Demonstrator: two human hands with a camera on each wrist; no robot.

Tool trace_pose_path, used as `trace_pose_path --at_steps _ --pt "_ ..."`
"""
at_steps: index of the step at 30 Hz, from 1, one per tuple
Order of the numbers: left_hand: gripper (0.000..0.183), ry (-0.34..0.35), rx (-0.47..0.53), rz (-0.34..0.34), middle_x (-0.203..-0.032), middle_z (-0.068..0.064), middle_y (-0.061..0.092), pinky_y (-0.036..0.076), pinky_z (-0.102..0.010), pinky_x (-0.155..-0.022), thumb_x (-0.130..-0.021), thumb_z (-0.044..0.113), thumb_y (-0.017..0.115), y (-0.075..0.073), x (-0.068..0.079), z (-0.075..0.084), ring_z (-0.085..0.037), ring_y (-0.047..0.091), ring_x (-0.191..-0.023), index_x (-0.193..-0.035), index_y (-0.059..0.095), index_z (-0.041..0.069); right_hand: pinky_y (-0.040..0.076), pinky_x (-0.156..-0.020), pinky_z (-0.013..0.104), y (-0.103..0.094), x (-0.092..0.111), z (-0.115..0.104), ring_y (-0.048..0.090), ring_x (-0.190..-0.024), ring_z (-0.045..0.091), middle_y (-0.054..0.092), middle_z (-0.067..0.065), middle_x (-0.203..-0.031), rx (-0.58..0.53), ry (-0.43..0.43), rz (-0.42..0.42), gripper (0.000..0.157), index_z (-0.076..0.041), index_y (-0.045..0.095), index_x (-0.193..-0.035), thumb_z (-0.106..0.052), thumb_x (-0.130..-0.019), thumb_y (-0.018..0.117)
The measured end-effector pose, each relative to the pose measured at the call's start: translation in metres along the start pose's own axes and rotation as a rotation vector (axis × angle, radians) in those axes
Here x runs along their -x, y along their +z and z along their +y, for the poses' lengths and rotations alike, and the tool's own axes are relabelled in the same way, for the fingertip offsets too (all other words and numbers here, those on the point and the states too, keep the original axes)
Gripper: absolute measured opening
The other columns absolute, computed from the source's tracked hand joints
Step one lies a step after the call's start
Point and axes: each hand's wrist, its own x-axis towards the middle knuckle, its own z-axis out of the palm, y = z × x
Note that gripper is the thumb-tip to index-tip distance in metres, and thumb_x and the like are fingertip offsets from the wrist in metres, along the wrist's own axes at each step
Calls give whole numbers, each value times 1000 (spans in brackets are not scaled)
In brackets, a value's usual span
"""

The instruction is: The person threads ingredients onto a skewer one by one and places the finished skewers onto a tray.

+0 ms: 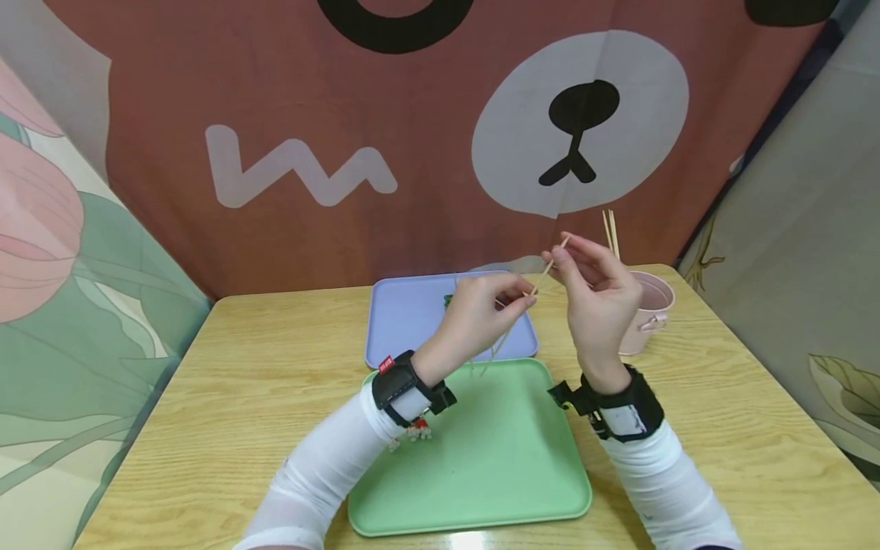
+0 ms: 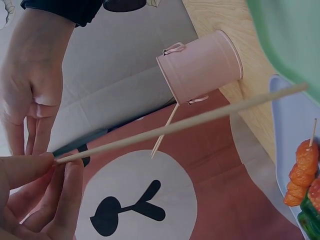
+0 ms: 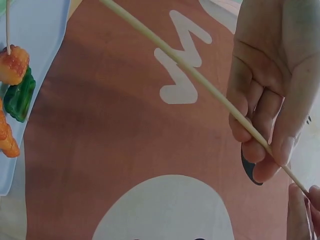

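Observation:
My left hand [image 1: 481,305] pinches a thin bamboo skewer [image 2: 180,125] between thumb and fingers. Higher up and to the right, my right hand [image 1: 598,286] has its fingertips on the skewer's upper end. From the left hand the long free part slants down over the trays. In the right wrist view, the left hand [image 3: 272,85] grips the stick [image 3: 200,77] close to the right fingertips [image 3: 297,202], which show at the lower right corner. Nothing is threaded on the visible length.
A blue tray [image 1: 395,313] at the back holds glossy orange food pieces [image 2: 302,170] and a green piece [image 3: 20,97] with sticks in them. Before it lies a green tray [image 1: 495,473] with small red-and-white pieces [image 1: 419,430]. A pink bucket [image 1: 642,321] at right holds several skewers [image 1: 612,229].

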Motion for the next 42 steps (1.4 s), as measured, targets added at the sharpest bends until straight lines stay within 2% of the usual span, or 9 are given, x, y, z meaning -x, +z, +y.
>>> trace_pose_path --at_steps 6,14,20,24,29,33,36,40,42 --pt "14 -18 33 52 -87 0 72 50 -11 -66 -92 17 63 -3 3 0 -4 64 -73 -100 71 9 57 -73 24 -1 0 -2 71 -81 14 71 19 -92 60 16 -46 23 11 67 -105 7 -83 65" --pt "11 -26 151 212 -86 -5 71 53 -13 -61 -90 13 64 -6 6 -3 -6 66 -71 -97 67 5 56 -73 22 -7 5 -2 70 -79 8 72 18 -91 187 35 -154 22 10 67 -104 5 -83 66" --pt "11 -6 235 340 -88 -7 71 56 -18 -63 -89 12 66 -11 8 -5 -9 67 -74 -95 67 4 55 -71 18 -14 13 -1 69 -83 1 69 28 -95 306 55 -296 21 11 68 -103 3 -83 68" --pt "11 12 321 398 -90 -11 70 57 -22 -64 -89 10 65 -14 11 -6 -14 69 -75 -96 66 2 54 -72 14 -19 20 1 66 -83 -5 69 27 -97 360 71 -385 21 12 67 -102 5 -82 68" --pt "12 21 403 455 -90 -15 70 58 -26 -64 -89 8 65 -17 12 -8 -21 69 -73 -97 66 0 53 -72 12 -27 28 5 64 -83 -8 70 24 -96 400 78 -445 22 11 68 -102 7 -80 69" --pt "10 18 417 503 -86 -17 69 58 -29 -63 -89 5 63 -20 13 -10 -23 68 -70 -96 64 -2 52 -71 11 -41 37 25 65 -83 -8 72 17 -98 417 96 -469 24 2 71 -104 2 -81 71" --pt "9 9 441 532 -85 -23 67 59 -31 -63 -88 -1 61 -28 16 -1 -29 68 -70 -93 62 -8 53 -72 12 -52 43 40 65 -84 -6 72 13 -100 411 115 -500 25 -3 71 -107 -2 -81 72" --pt "8 -1 478 552 -86 -29 65 59 -34 -65 -87 -6 59 -36 19 9 -39 65 -75 -92 61 -12 53 -73 13 -58 48 41 66 -86 -5 72 14 -100 393 129 -547 26 0 71 -107 0 -80 71" --pt "9 -8 495 559 -87 -29 65 59 -35 -65 -87 -6 59 -36 20 3 -38 66 -77 -94 61 -11 53 -72 13 -59 49 39 65 -86 -6 72 14 -98 398 121 -559 27 0 71 -106 3 -79 71"
